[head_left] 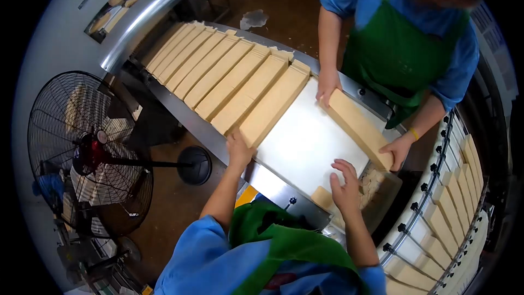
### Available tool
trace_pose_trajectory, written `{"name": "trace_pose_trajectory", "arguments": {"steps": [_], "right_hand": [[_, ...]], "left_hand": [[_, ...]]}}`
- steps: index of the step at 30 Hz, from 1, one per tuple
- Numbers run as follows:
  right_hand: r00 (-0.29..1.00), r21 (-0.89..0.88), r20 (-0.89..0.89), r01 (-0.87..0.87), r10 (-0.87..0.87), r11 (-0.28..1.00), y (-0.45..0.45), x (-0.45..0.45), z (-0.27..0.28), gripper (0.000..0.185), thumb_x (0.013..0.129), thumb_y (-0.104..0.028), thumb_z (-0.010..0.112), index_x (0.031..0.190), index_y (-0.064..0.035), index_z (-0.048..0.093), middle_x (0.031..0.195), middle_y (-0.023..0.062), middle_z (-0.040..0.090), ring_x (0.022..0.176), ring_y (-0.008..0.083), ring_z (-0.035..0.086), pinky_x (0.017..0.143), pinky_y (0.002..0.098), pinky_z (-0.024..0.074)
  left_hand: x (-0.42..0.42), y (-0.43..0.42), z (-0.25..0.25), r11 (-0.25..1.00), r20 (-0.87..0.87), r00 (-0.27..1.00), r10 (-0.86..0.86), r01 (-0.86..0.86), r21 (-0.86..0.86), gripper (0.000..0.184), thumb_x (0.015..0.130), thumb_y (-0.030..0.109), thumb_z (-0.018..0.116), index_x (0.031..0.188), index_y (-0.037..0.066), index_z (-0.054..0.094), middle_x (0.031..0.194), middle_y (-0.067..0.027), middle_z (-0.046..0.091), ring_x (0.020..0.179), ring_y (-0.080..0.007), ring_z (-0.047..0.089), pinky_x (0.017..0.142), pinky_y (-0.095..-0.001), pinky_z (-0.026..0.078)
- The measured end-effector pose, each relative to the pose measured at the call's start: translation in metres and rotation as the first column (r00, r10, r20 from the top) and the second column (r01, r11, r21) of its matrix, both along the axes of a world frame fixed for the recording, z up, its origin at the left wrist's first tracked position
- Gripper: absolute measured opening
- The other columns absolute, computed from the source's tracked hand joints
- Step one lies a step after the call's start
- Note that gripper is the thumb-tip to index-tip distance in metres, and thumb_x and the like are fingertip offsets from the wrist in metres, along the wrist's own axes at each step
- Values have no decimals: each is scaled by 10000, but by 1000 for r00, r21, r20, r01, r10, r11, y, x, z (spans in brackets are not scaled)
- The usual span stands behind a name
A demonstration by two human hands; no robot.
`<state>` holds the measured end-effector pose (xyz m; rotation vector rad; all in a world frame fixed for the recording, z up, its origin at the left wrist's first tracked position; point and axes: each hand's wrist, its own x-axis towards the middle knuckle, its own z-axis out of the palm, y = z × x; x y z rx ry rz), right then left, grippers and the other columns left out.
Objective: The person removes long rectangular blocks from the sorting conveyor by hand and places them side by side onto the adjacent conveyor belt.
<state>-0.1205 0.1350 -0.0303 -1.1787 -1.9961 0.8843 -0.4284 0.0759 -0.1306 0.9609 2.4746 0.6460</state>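
On the belt's bare white surface (pixel 300 131), a row of long pale slabs ends with the nearest slab (pixel 277 101). My left hand (pixel 239 150) touches the near end of that slab, its fingers bent against it. Raised over the white surface, my right hand (pixel 345 187) has its fingers apart and holds nothing. A small pale piece (pixel 322 198) lies close to it, at the belt's near edge. Across from me, a co-worker's two hands hold another long slab (pixel 357 128) by its ends.
A black fan (pixel 90 153) stands at the left. A curved conveyor (pixel 431 186) with pale slabs is at the right. The co-worker in a green apron (pixel 401 54) stands across the belt. A bin of scraps (pixel 376 186) sits at the belt's end.
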Motion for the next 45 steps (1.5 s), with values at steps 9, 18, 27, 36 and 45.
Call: {"name": "trace_pose_trajectory", "arguments": {"steps": [9, 18, 27, 36, 45], "right_hand": [[896, 76, 439, 37, -66, 996, 117, -146, -97, 560, 843, -306, 613, 1311, -42, 452, 1381, 212, 375, 1245, 386, 361, 1014, 460, 337], [730, -109, 673, 252, -115, 962, 223, -258, -60, 689, 911, -563, 420, 1479, -218, 237, 1544, 163, 152, 1359, 355, 280, 1072, 442, 295], [656, -234, 734, 487, -175, 842, 219, -205, -52, 760, 755, -516, 619, 1368, -170, 331, 1377, 140, 308, 1182, 385, 439, 953, 459, 391], [522, -154, 642, 806, -562, 572, 134, -23, -44, 866, 720, -424, 667, 1398, -64, 267, 1408, 222, 275, 1231, 427, 410, 963, 479, 404], [79, -162, 136, 985, -988, 56, -16, 184, 18, 773, 726, -355, 676, 1332, -47, 308, 1273, 243, 376, 1042, 462, 540, 864, 511, 481]], "left_hand": [[-11, 12, 0, 955, -63, 959, -278, 269, -123, 1025, 673, 342, 795, 1404, -50, 194, 1228, -285, 413, 1153, -415, 425, 953, -542, 340], [-18, 12, -6, 871, -137, 871, -471, 434, -230, 1022, 754, 489, 679, 1376, -139, 166, 1168, -268, 417, 1094, -380, 454, 991, -539, 310], [-17, 16, -6, 869, 136, 882, -451, 469, -157, 999, 716, 281, 716, 1365, -149, 89, 1217, -358, 326, 1079, -492, 419, 942, -501, 385], [90, 24, 19, 774, 132, 762, -634, 625, 102, 822, 684, 138, 747, 1276, -82, 220, 1148, -312, 343, 1041, -470, 396, 890, -519, 399], [244, 20, 59, 535, 39, 584, -811, 712, 456, 772, 674, 54, 698, 1330, -7, 296, 1275, -291, 265, 1181, -435, 319, 991, -458, 338]]}}
